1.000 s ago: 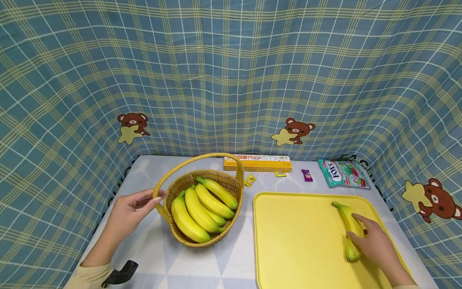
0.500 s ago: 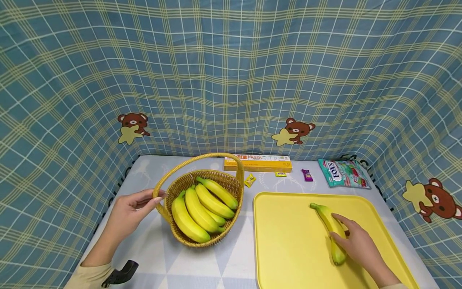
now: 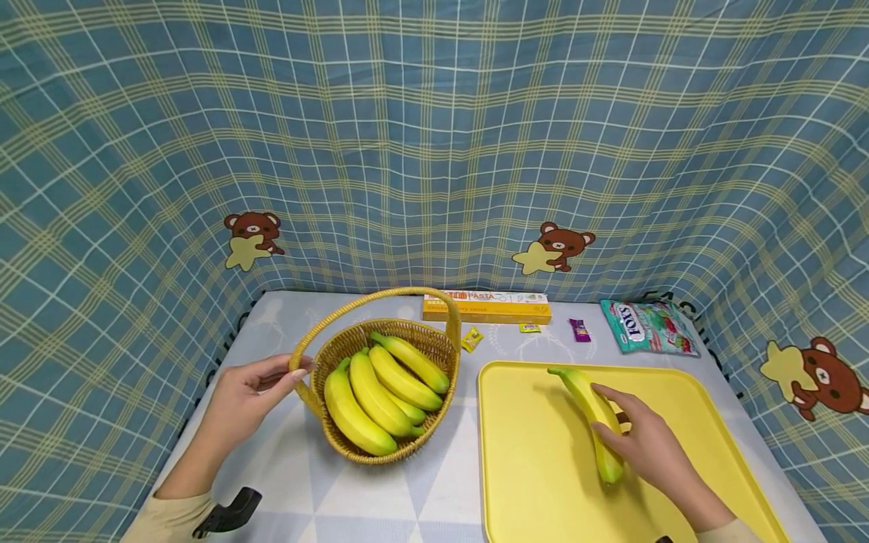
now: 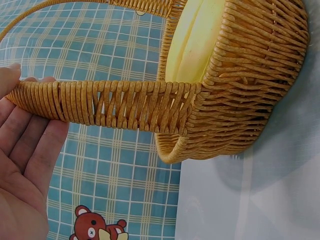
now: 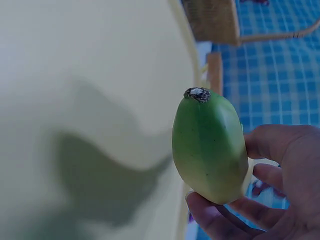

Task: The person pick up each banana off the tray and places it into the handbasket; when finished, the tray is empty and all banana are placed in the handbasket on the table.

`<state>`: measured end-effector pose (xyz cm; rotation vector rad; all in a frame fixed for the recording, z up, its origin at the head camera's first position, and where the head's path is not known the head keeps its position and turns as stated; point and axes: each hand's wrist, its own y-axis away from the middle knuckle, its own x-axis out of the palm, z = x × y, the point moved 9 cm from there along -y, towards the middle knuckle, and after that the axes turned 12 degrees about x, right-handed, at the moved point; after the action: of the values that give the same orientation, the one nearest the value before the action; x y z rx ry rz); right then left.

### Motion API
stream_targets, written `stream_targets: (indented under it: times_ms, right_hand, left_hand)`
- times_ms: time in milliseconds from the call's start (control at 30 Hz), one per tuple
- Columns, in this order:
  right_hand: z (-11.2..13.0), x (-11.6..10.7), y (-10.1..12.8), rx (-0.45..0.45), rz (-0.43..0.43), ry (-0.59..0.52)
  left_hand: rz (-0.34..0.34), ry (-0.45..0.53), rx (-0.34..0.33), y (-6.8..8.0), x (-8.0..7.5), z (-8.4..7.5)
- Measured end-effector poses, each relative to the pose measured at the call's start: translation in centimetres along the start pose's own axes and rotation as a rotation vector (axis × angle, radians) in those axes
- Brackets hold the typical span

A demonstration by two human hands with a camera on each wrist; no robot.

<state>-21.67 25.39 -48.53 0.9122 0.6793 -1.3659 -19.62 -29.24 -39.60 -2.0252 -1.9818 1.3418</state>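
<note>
My left hand [image 3: 241, 396] pinches the side of the arched handle [image 4: 125, 105] of a wicker basket [image 3: 434, 434], thumb on one face and fingers behind. Several yellow bananas [image 3: 353, 411] lie inside the basket, side by side. Over the right part of the table, my right hand [image 3: 648, 441] holds a single banana [image 3: 589, 407] between thumb and fingers. That banana is raised above the yellow tray [image 3: 529, 467], and its shadow falls on the tray. In the right wrist view the banana's greenish end [image 5: 207, 145] with a dark tip faces the camera.
Behind the basket lies a pasta box [image 3: 489, 309]. Small wrapped candies, a yellow one [image 3: 471, 339] and a purple one [image 3: 579, 329], sit near it. A teal FOX'S candy bag [image 3: 648, 328] rests at the back right. Plaid cloth [image 3: 434, 151] hangs around the table's back and sides.
My right hand has lifted the banana off the tray and carried it left. The left hand keeps its grip on the basket handle, and the basket stays in place.
</note>
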Motion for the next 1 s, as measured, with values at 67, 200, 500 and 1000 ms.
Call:
stream_targets:
  times_ms: [67,200,500,1000]
  right_hand:
    - [1.6,-0.1,0.1,-0.034,-0.002,-0.011]
    - [4.7,0.2,0.1,-0.097,0.022,-0.047]
    - [12.6,2.3,-0.2,-0.223,0.097,-0.079]
    - [25.1,6.5,-1.6,-0.486,0.162,-0.031]
  left_hand:
    - [0.000,0.004,-0.001,0.0,0.0,0.0]
    - [-0.001,0.006,-0.003,0.0,0.0,-0.1]
    - [-0.002,0.006,-0.009,0.1,0.0,0.0]
    - [-0.004,0.009,-0.018,0.1,-0.1,0.0]
